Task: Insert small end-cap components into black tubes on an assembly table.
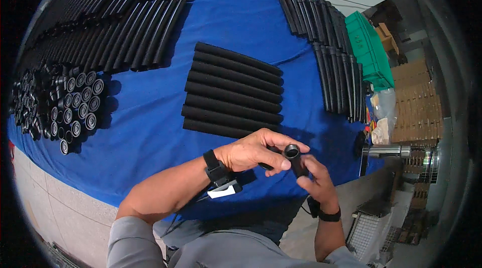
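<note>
Close to the blue table's front edge, a short-looking black tube (297, 165) tilts toward me, its round open end facing up. My left hand (253, 148) is closed, thumb and forefinger gripping the tube near that end. Another dark round part shows under the left palm, too covered to name. From the other side my right hand (319, 180) wraps its slightly blurred fingers round the tube lower down. Just beyond the hands lies a row of several black tubes (233, 87), side by side on the cloth.
A blue cloth (150, 137) covers the table. Stacked black tubes (125, 22) fill the far left, with a heap of round black caps (83, 99) nearer. More tubes (329, 52) lie far right, beside a green crate (369, 49). Cardboard (414, 102) is stacked beyond the right edge.
</note>
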{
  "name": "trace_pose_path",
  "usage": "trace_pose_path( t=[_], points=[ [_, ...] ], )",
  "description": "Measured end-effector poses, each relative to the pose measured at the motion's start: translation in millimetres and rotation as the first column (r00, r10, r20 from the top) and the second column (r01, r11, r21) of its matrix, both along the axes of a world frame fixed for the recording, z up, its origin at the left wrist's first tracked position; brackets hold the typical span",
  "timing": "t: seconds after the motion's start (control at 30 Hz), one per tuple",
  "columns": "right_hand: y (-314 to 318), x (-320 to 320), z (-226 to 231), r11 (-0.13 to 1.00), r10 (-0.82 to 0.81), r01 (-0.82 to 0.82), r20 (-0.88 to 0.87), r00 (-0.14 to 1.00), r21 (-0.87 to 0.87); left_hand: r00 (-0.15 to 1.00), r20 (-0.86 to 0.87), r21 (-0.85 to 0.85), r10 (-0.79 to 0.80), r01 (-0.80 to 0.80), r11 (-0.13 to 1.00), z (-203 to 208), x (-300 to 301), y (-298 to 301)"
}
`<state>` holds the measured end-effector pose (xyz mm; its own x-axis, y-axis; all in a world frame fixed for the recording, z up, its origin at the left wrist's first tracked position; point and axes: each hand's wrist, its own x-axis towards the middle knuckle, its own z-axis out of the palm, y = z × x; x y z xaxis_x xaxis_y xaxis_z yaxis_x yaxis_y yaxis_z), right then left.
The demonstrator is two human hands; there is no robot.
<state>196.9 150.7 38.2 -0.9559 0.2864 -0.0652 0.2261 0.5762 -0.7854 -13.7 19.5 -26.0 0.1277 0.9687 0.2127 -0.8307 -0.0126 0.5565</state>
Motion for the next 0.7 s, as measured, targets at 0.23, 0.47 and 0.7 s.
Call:
trace_pose_path(
  t=[0.23,0.47,0.7],
  points=[
    [-23.7,-16.4,22.8,0.951,-0.105,0.067,0.113,0.988,0.302,0.998,-0.058,-0.014,0.023,-0.024,1.0,4.0,-0.1,-1.7],
    [-12.3,8.8,-1.3,0.165,-0.697,0.208,0.035,0.716,-0.964,0.971,-0.234,-0.079,0.056,-0.076,0.994,0.9,5.8,1.0],
    [-33.2,3.9,-38.9,-0.314,-0.693,0.172,0.349,0.63,-0.934,0.95,-0.311,-0.055,0.028,-0.047,0.997,5.0,6.9,-2.1]
  ],
)
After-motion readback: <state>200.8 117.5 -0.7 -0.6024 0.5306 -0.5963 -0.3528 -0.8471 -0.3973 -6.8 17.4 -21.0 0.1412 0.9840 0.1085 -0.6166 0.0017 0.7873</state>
